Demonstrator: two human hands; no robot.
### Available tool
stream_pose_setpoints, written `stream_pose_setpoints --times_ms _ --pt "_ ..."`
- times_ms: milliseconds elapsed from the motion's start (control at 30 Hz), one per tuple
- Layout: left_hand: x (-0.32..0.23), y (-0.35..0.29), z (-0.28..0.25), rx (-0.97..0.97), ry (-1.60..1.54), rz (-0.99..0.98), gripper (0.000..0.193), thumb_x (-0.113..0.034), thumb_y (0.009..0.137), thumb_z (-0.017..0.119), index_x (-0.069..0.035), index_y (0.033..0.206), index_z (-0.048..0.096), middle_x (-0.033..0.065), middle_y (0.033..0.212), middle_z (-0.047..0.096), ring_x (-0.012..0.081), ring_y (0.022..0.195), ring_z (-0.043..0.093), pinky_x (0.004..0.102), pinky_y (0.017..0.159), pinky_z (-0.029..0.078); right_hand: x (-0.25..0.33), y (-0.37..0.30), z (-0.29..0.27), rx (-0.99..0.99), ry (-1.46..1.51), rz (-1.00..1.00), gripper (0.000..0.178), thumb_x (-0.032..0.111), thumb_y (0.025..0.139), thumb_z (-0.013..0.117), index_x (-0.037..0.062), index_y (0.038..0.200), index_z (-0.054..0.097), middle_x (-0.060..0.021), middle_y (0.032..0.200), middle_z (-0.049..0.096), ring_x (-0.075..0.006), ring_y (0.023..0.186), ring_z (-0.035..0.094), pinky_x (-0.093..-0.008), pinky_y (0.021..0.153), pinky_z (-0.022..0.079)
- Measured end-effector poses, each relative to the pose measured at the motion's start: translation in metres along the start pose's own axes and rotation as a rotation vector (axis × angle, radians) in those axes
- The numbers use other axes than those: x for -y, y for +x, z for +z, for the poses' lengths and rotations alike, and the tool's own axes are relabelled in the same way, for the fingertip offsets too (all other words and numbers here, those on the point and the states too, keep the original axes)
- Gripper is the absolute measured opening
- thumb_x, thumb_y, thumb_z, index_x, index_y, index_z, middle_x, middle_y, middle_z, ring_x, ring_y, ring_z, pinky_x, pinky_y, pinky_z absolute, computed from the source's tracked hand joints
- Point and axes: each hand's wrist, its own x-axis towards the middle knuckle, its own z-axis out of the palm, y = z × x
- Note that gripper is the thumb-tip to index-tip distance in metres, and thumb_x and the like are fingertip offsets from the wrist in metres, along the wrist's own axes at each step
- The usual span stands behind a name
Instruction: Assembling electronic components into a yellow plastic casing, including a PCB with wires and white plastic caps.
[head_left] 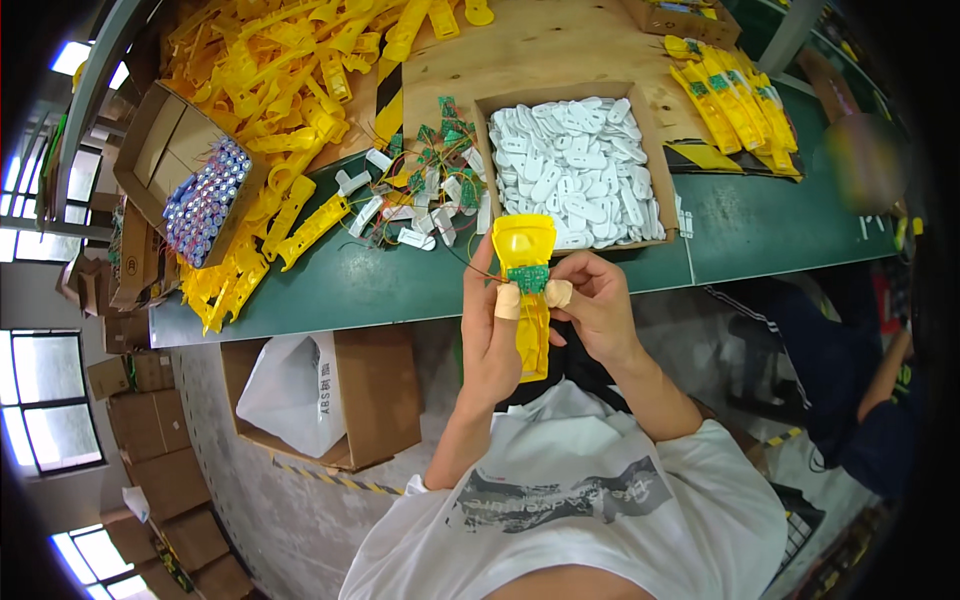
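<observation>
Between my two hands is a yellow plastic housing (534, 350), its wide scooped end pointing away from me. A small green circuit board (528, 279) sits across its middle. My left hand (491, 325) is closed round the housing's left side, the thumb against the board's lower left edge. From the right, my right hand (598, 308) pinches at the board's right edge with thumb and forefinger. Both thumbs wear beige finger covers. Thin wires run from the board past my left fingers. Just beyond the housing stands a cardboard box of white plastic pieces (575, 165).
Loose circuit boards with wired white parts (430, 190) lie left of the box. Yellow housings (270, 90) are heaped at the far left, beside a carton of wired cylindrical cells (207, 200). Housings with boards (735, 105) are stacked at right. A person (850, 370) is at the right.
</observation>
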Motion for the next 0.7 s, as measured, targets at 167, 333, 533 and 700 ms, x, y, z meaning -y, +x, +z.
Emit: stream_pose_setpoints --times_ms 167,333,533,700 --pt "0.003 0.002 0.004 -0.028 0.118 0.054 0.05 -0.017 0.102 0.04 -0.009 0.148 0.022 0.0178 0.111 0.059 0.0224 0.078 0.067 0.0297 0.053 0.057 -0.008 -0.003 -0.001 -0.048 0.02 -0.047 0.018 0.011 0.087 0.073 -0.0006 0.096 0.062 -0.0072 0.087 0.068 -0.0076 0.074 0.063 -0.021 0.065 0.052" --pt "0.006 0.008 0.008 -0.019 0.194 0.048 0.048 -0.018 0.103 0.039 -0.009 0.147 0.023 0.0169 0.106 0.062 0.0218 0.072 0.067 0.0287 0.051 0.055 0.001 0.001 -0.003 -0.056 0.055 -0.052 0.012 0.008 0.088 0.07 -0.0018 0.093 0.064 -0.0077 0.08 0.066 -0.0073 0.06 0.053 -0.0215 0.052 0.045" --pt "0.01 0.003 0.011 -0.034 0.104 0.023 0.05 -0.018 0.102 0.038 -0.01 0.149 0.022 0.0197 0.114 0.06 0.0217 0.069 0.066 0.028 0.051 0.054 0.007 -0.005 0.002 -0.062 0.137 -0.011 0.011 0.006 0.088 0.069 -0.0027 0.091 0.063 -0.0087 0.077 0.065 -0.0089 0.057 0.052 -0.022 0.045 0.043" --pt "0.006 0.006 0.021 -0.159 -0.008 -0.047 0.054 -0.029 0.1 0.038 -0.012 0.148 0.02 0.0326 0.121 0.054 0.0277 0.066 0.067 0.0315 0.045 0.056 0.008 -0.006 -0.007 -0.016 -0.12 -0.102 0.017 0.007 0.09 0.067 -0.0049 0.101 0.064 -0.0121 0.088 0.068 -0.0102 0.069 0.059 -0.023 0.058 0.048"
